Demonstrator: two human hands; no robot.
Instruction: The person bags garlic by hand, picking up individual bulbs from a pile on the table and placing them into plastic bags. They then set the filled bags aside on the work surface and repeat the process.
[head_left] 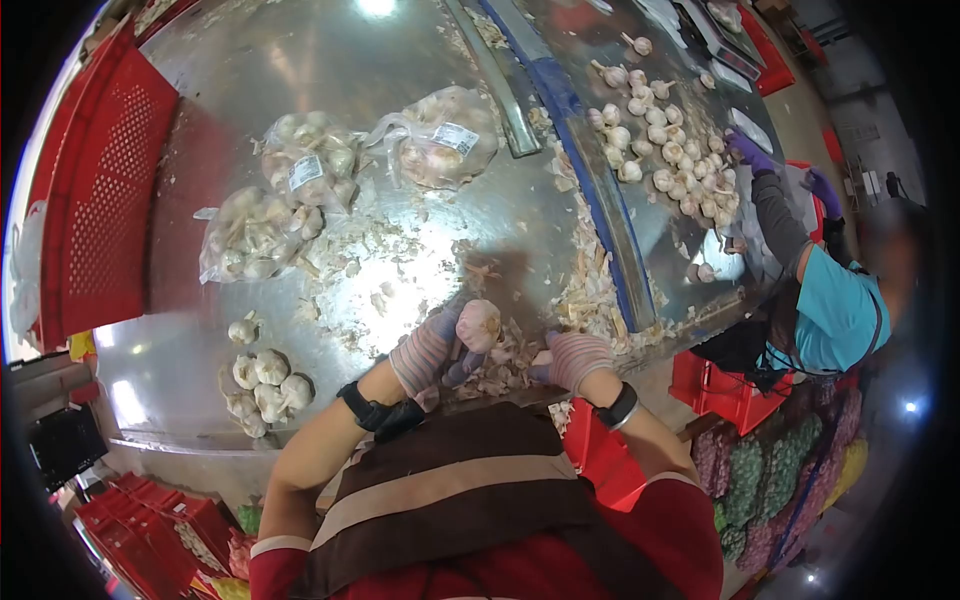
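Observation:
My left hand (428,352), in a striped glove, is closed around a garlic bulb (479,325) above the metal table. To its right, my right hand (577,360), also in a striped glove, is curled by the table's near edge. Whatever its fingers may hold is hidden. Loose garlic skins (500,372) lie between and under the hands. Several garlic bulbs (270,367) sit in a group on the table to the left. Farther back are a bagged lot of garlic (450,140) with a label and more clear bags of garlic (250,235).
A red perforated crate (110,190) stands at the left. A blue-edged divider (590,170) crosses the table; beyond it lies a garlic pile (680,165). At right, a person in a turquoise top (825,310) and purple gloves reaches over it. A red bin (725,390) is below.

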